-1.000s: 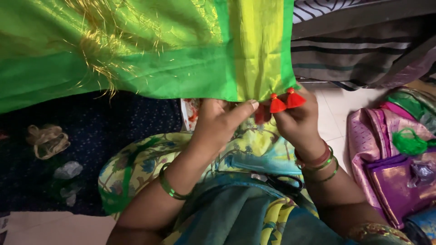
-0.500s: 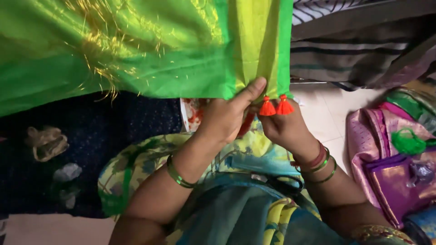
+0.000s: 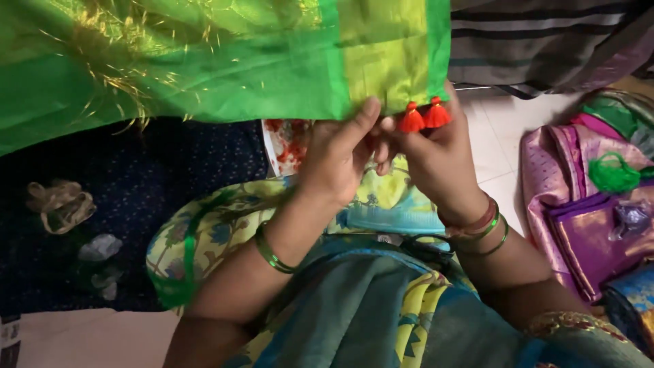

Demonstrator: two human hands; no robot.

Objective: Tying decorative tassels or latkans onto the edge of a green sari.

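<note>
**Two hands at the hem, tassels in the pinch**

The right hand [image 3: 439,160] is up under the edge of the green cloth [image 3: 204,61], fingers curled shut around the hem right where two orange-red tassels [image 3: 424,116] hang side by side, touching each other. The left hand [image 3: 337,160] comes in just beside it, fingers stretched upward, fingertips pressed against the lower edge of the same cloth at the yellow-green band [image 3: 385,54] (whether it actually pinches the fabric or only steadies it, I cannot tell). The two hands almost meet below the tassels.

On the wrists: a green bangle [image 3: 272,252] on the left forearm, a stack of red and green bangles [image 3: 480,228] on the right.

Below the hands lies a lap covered in yellow, blue and teal patterned fabric [image 3: 368,300]. Further out, to the left, a dark blue dotted cloth [image 3: 136,191] spreads over the floor with a tangle of tan thread [image 3: 60,203] on it. To the right, folded purple and pink silk [image 3: 586,218] sits on pale floor tiles [image 3: 497,143], a bundle of green thread [image 3: 616,174] on top. Striped grey fabric [image 3: 545,41] lies at the upper right.
</note>
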